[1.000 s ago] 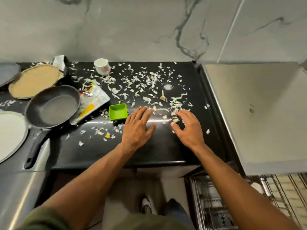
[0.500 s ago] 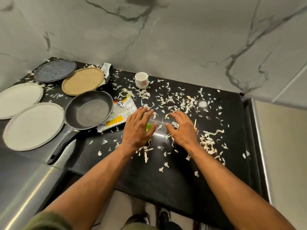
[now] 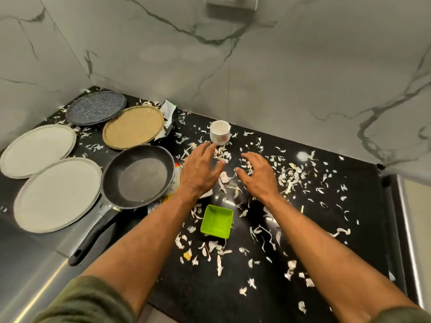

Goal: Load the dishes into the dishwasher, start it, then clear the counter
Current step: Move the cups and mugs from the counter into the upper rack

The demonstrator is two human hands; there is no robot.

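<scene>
Both hands have moved past the green square bowl (image 3: 217,221) toward the back of the desk (image 3: 205,304). The left hand (image 3: 200,173) now has its fingertips just short of the white cup (image 3: 220,135), and the right hand (image 3: 256,178) hovers beside it over pale peel scraps (image 3: 289,180). Both are open, fingers spread and slightly curved, holding nothing. The frying pan (image 3: 137,176) and plates (image 3: 56,194) sit unloaded at left, so loading seems barely begun. The cup looks like the likely next pick.
</scene>
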